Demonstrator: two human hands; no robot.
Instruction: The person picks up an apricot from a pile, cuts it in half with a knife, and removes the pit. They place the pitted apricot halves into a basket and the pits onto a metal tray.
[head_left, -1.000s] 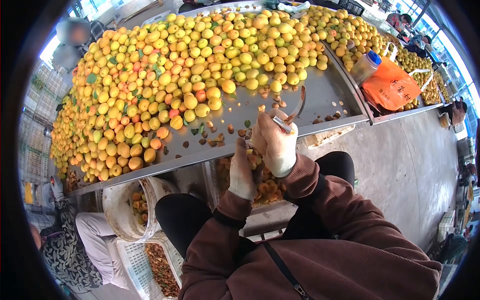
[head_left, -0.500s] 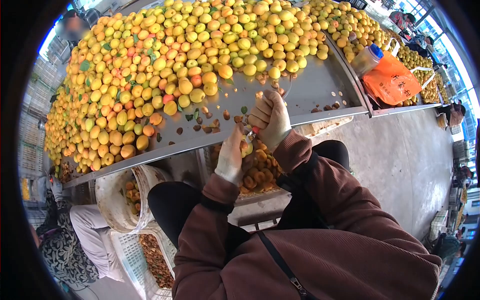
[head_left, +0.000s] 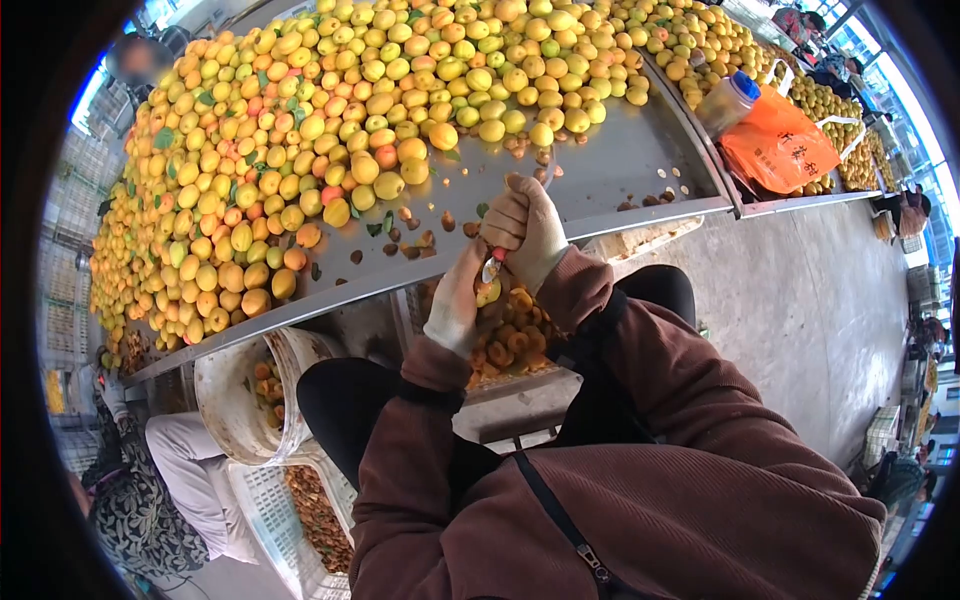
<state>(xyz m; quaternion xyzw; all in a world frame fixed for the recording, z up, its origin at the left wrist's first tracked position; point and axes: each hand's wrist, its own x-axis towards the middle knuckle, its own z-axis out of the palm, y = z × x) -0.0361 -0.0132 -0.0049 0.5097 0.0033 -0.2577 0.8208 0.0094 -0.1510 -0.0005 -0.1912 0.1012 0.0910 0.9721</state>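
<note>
Likely cutting work at a long grey steel table (head_left: 630,145) heaped with round yellow-orange fruit (head_left: 300,150).
Below the near edge we see split orange fruit (head_left: 518,343). Right hand (head_left: 527,228): fist closed round a red-collared metal tool (head_left: 491,270). Left hand (head_left: 457,300): fingers curled about a small yellow fruit (head_left: 488,293), just under the tool's tip. We judge the step as working tip into fruit; can't tell whether it's in. Next move, we'd say, calls for a firm left grip, thumb clear.
</note>
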